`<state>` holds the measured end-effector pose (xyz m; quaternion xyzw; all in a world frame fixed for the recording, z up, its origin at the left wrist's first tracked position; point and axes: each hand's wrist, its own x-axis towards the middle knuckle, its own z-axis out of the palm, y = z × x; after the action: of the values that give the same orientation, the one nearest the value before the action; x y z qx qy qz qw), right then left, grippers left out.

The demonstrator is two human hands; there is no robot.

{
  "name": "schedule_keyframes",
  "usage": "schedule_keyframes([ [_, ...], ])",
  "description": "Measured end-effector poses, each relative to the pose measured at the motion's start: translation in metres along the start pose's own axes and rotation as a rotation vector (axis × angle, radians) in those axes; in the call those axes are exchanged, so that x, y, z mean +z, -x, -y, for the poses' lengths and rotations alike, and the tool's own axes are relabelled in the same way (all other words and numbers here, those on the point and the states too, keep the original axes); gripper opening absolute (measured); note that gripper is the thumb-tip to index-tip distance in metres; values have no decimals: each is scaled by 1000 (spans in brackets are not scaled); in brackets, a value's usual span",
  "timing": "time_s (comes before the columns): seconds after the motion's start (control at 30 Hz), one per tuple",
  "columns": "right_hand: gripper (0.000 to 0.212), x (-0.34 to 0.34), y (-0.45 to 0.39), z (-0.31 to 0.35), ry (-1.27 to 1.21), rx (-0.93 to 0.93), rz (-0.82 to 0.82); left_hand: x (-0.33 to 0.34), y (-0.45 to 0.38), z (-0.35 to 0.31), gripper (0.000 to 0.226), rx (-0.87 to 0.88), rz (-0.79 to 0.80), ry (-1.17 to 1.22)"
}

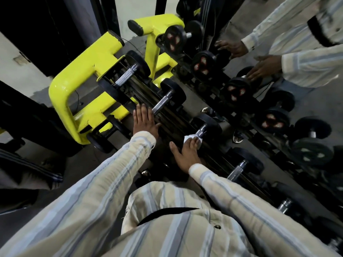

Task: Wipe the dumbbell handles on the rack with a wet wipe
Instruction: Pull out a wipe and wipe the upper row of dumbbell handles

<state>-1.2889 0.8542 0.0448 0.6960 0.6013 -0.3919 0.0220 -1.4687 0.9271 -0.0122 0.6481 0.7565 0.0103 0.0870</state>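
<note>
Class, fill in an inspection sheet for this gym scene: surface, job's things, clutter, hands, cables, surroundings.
Surface: black dumbbell rack, rails running diagonally.
Job's things: white wet wipe pressed on a chrome dumbbell handle; other handles bare.
Clutter: nothing seen.
Hands: right hand flat on the wipe; left hand open, resting on the rack.
Cables: thin wire behind the yellow frame.
Surroundings: mirror reflecting the dumbbells and the person's arms; grey floor.

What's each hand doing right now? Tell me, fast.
Left hand: open, flat on the rack, holding nothing.
Right hand: presses the wet wipe onto a dumbbell handle; fingers mostly extended.
</note>
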Motion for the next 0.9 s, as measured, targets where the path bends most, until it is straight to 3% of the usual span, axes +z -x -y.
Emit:
schedule_keyframes([
  [0.23, 101, -11, -35, 6, -39, 113, -209, -3, 0, 1, 84, 5, 27, -37],
  [0.43, 101, 1, -13, -11, -9, 7, -120, -3, 0, 1, 85, 13, 16, -23],
  [0.63, 99, -9, -32, -5, -396, 200, -252, -3, 2, 2, 84, 31, -19, -5],
  [0.7, 95, -7, -28, -7, -532, 302, -180, -3, 3, 2, 84, 35, -21, -1],
  [0.8, 57, -20, -29, -2, -799, 407, 6, -4, 2, 2, 83, 38, -9, 1],
  [0.9, 62, -42, -44, -2, -1155, 447, 87, -4, 2, 2, 81, 31, 15, -15],
])
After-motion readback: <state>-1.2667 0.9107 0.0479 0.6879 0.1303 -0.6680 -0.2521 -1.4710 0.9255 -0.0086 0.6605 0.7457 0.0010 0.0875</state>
